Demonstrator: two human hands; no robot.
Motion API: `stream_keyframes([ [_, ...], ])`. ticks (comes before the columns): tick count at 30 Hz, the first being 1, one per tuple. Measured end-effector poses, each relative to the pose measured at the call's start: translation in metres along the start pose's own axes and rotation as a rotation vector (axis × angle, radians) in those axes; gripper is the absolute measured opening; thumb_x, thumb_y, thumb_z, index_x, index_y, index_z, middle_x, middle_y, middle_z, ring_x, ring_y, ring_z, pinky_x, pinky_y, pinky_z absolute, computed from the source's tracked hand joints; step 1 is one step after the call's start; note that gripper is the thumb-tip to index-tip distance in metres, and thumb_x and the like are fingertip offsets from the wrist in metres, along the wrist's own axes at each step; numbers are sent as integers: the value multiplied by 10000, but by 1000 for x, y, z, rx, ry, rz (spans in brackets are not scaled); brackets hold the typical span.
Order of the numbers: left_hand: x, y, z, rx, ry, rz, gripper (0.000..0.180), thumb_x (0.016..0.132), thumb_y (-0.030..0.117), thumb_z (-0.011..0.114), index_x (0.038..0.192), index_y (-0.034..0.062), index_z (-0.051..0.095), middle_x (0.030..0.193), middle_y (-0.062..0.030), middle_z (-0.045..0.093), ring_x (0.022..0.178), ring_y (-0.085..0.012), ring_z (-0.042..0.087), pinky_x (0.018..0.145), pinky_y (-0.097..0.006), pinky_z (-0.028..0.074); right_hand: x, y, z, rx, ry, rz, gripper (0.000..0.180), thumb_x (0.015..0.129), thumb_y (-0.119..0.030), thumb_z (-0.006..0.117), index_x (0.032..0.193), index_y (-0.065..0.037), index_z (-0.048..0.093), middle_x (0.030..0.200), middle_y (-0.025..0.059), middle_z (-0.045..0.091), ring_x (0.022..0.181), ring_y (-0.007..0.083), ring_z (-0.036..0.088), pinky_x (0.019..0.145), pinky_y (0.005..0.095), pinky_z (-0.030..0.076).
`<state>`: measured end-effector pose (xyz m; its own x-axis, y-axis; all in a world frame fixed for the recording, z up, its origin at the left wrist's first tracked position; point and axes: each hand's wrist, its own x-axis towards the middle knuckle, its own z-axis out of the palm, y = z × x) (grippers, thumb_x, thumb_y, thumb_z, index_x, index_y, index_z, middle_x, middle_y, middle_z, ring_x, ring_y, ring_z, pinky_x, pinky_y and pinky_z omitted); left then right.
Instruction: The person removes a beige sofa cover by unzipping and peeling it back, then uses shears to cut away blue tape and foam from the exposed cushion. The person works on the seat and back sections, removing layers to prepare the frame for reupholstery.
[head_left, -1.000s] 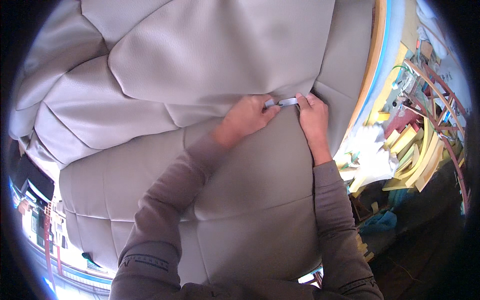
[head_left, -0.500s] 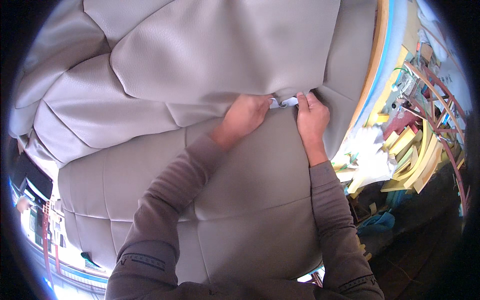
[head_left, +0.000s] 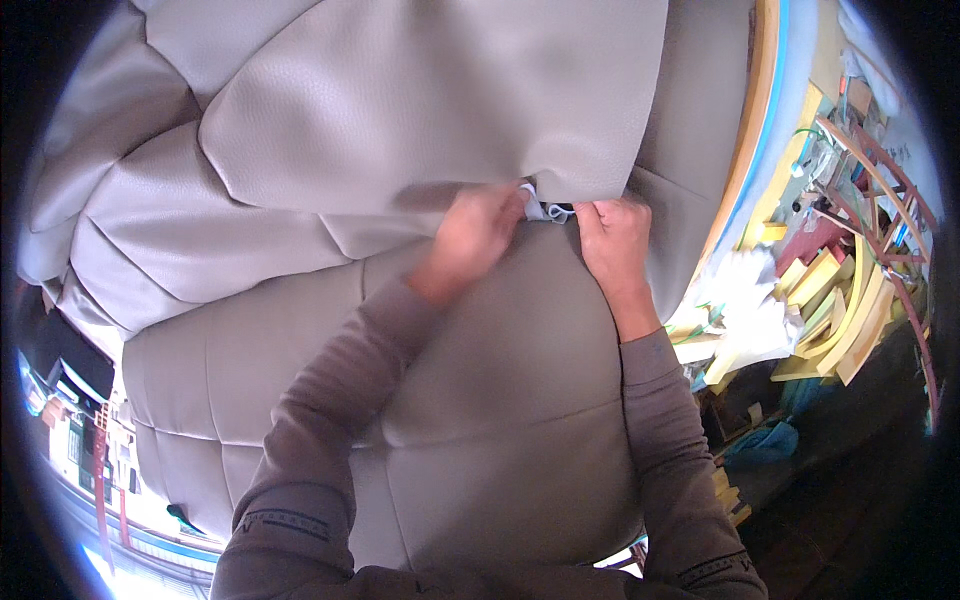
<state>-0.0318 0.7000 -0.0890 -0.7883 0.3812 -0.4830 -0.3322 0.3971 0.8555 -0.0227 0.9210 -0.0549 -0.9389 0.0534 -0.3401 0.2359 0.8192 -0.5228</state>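
A large grey-beige leatherette cover [head_left: 420,110] lies in loose folds over a stitched, padded section [head_left: 500,340] of the same colour. Along the cover's lower edge, a short white strip [head_left: 533,208] with a small curled loop shows between my hands. My left hand [head_left: 470,240], slightly blurred, is closed with its fingertips at the strip's left end. To the right, my right hand [head_left: 617,245] pinches the cover's edge by the loop, thumb against fingers. What lies under the fingertips is partly hidden.
A wooden edge [head_left: 748,130] with a blue line beside it bounds the upholstery on the right. Beyond lie yellow foam offcuts [head_left: 840,310], a white crumpled sheet [head_left: 750,310], reddish-brown bars [head_left: 885,190] and a blue cloth [head_left: 765,442].
Both hands have shifted slightly left along the cover's edge. More of the white strip shows between them, and the cover's lower right corner now hangs straighter beside my right hand.
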Motion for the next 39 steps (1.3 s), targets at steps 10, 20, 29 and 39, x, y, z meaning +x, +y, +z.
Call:
stream_keyframes([
  [10, 5, 2, -2, -117, -53, -66, 264, 1070, 261, 630, 1177, 42, 732, 972, -228, 741, 882, -429, 717, 791, -469, 565, 11, -19, -15, 282, 52, 593, 359, 1030, -322, 696, 1005, 36, 709, 787, 10, 614, 714, 85, 523, 679, 284, 481],
  [20, 9, 7, -3, -160, 14, 99, 212, 1056, 211, 621, 1142, 44, 720, 935, -248, 704, 843, -449, 689, 753, -474, 558, 3, -27, -16, 290, -108, 644, 400, 1000, -363, 720, 1022, 36, 709, 801, 54, 688, 763, 131, 544, 766, 321, 486],
  [29, 8, 14, -18, -49, -285, -16, 289, 1003, 320, 685, 1066, 39, 709, 857, -216, 702, 794, -434, 685, 716, -486, 540, 12, -8, -7, -230, -21, 466, 294, 965, -362, 717, 970, -70, 757, 799, 174, 717, 734, 417, 654, 713, 472, 515],
  [39, 24, -8, 11, -183, -534, -140, 471, 1049, 427, 572, 1365, 88, 654, 1287, -245, 685, 1194, -368, 656, 1017, -465, 491, 9, 1, 2, -123, 115, 395, 302, 981, -288, 712, 928, 9, 704, 742, 231, 633, 619, 385, 554, 653, 446, 486],
])
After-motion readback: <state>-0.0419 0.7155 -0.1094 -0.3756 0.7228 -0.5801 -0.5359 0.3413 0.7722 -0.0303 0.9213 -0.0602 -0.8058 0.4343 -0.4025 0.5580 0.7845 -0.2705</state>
